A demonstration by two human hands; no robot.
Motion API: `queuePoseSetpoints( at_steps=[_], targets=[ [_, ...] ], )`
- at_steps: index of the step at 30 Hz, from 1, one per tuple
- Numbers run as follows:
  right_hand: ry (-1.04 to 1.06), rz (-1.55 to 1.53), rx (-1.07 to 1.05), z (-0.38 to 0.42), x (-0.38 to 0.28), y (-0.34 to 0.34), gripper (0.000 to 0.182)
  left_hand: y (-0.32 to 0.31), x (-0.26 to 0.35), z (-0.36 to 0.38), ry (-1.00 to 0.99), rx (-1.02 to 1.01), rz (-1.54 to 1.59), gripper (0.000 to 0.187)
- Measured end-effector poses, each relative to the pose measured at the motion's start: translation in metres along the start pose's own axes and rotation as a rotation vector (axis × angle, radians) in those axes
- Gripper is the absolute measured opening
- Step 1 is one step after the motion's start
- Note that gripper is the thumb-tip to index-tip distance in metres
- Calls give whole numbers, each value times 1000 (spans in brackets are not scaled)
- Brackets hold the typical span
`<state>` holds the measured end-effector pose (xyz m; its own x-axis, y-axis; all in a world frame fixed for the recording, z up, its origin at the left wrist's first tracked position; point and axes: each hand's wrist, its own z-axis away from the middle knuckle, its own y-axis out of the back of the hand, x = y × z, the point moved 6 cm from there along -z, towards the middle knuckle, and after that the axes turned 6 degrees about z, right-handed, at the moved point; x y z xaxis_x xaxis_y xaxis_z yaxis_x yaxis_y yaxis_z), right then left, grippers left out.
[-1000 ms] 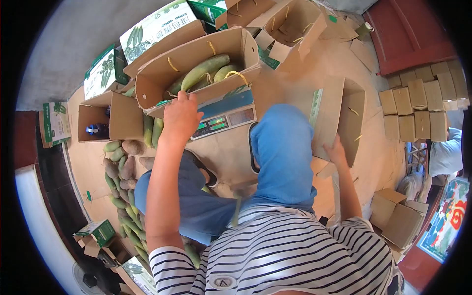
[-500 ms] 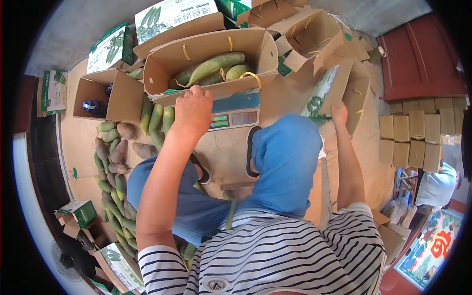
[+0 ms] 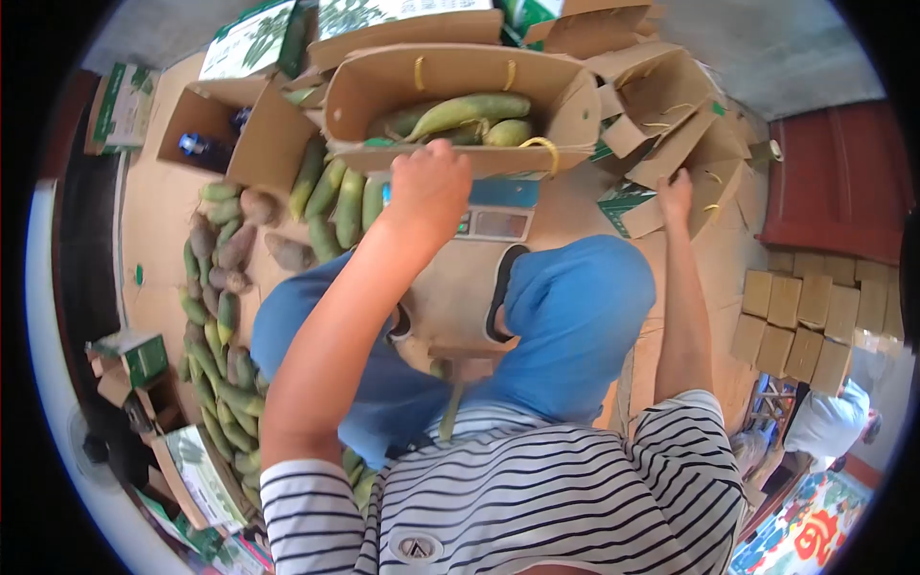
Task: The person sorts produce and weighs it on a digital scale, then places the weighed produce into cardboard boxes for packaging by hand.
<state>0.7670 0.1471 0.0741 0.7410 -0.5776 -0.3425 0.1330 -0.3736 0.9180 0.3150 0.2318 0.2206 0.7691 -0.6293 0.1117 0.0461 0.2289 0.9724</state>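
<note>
In front of me a long open cardboard carton (image 3: 460, 163) with yellow cord handles holds several green radishes (image 3: 470, 115). It rests on a scale with a blue top (image 3: 513, 194) and a lit panel. My left hand (image 3: 429, 187) is closed over the near rim of this carton. Off to the right, my right hand (image 3: 676, 199) grips the edge of a second open carton (image 3: 714, 158), tilted on the floor, with a green printed side partly showing. The right thumb and fingertips are partly hidden against the cardboard.
Loose green radishes (image 3: 216, 383) and several brownish ones lie along the left floor. A box with blue-capped bottles (image 3: 196, 144) stands back left. Another open carton (image 3: 661, 91) is at back right. Small brown boxes (image 3: 810, 311) are stacked right, near another person (image 3: 829, 422).
My right hand has pushed the second carton farther away, up against the open carton at back right. My left hand stays on the near rim of the radish carton. The view has shifted slightly.
</note>
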Motion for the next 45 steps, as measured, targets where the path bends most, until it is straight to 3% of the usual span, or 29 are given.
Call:
queuePoseSetpoints(
  at_steps=[1, 3, 4, 7, 9, 12, 18, 21, 24, 27, 28, 30, 31, 33, 34, 36, 38, 40, 45],
  targets=[
    [59, -85, -89, 1, -17, 14, 42, 5, 0, 0, -8, 11, 58, 38],
    [227, -33, 33, 3, -46, 35, 46, 11, 0, 1, 17, 38, 38, 38],
    [232, -187, -145, 19, -95, 63, 48, 16, 0, 1, 16, 59, 29, 38],
    [534, -278, -396, 71, -236, 140, 41, 32, 0, 4, 16, 127, 23, 38],
    [709, -232, -412, 99, -296, 159, 38, 46, -1, 8, -5, 190, 65, 37],
    [950, -111, -309, 126, -347, 134, 36, 62, -9, 15, 6, 319, 139, 36],
    [1059, 218, -563, 132, -344, 19, 31, 77, -15, 19, 56, 395, 232, 33],
    [944, 365, -584, 140, -351, 8, 22, 91, -19, 19, 84, 443, 373, 39],
    [1030, 358, -498, 135, -351, -3, 16, 133, -30, 67, -15, 497, 425, 36],
    [1042, 364, -537, 131, -349, -10, 17, 133, -83, 131, -164, 653, 992, 34],
    [1047, 365, -546, 130, -348, -12, 17, 93, -123, 133, -95, 711, 1120, 35],
    [1050, 365, -544, 131, -350, -12, 17, 19, -170, 166, 354, 755, 1033, 37],
    [1052, 368, -544, 131, -351, -11, 17, -36, -191, 184, 455, 736, 1035, 38],
    [1051, 357, -548, 134, -353, -9, 19, -251, -239, 262, 692, 254, 654, 52],
    [1050, 350, -546, 134, -353, -8, 20, -297, -231, 293, 833, 36, 633, 57],
    [1062, 339, -529, 134, -352, -8, 20, -370, -198, 342, 926, -104, 664, 58],
    [1056, 348, -534, 137, -354, -8, 20, -399, -154, 375, 1079, -337, 729, 61],
    [1024, 383, -556, 138, -356, -6, 20, -449, -123, 410, 1022, -325, 912, 63],
    [1030, 366, -514, 142, -359, -3, 20, -441, -104, 418, 1261, -289, 744, 62]
  ],
)
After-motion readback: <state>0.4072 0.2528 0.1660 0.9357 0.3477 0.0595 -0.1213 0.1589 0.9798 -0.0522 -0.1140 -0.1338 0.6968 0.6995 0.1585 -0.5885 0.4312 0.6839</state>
